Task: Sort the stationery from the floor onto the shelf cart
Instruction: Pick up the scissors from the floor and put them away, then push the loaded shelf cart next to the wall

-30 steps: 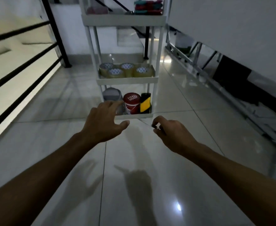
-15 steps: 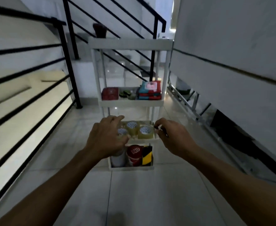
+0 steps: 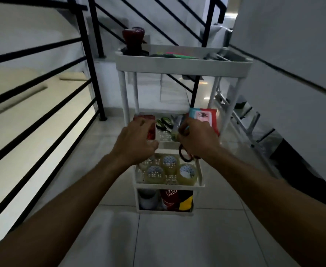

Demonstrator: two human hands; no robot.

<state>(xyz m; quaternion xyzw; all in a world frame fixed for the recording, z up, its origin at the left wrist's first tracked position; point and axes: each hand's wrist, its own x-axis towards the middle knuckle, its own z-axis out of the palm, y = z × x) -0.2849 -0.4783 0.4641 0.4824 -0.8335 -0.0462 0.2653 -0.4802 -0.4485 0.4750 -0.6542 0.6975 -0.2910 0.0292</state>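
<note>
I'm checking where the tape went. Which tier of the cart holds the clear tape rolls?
The third tier from the top of the shelf cart, just below both hands: clear tape rolls stand there. The other tiers hold different items.

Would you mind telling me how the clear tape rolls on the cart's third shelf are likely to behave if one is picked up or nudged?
The clear tape rolls lie flat on their sides, packed close together, so a nudge probably slides rather than rolls them. Set on edge, one would likely roll, being round. The shelf cart has raised rims, which should stop a sliding roll.
</note>
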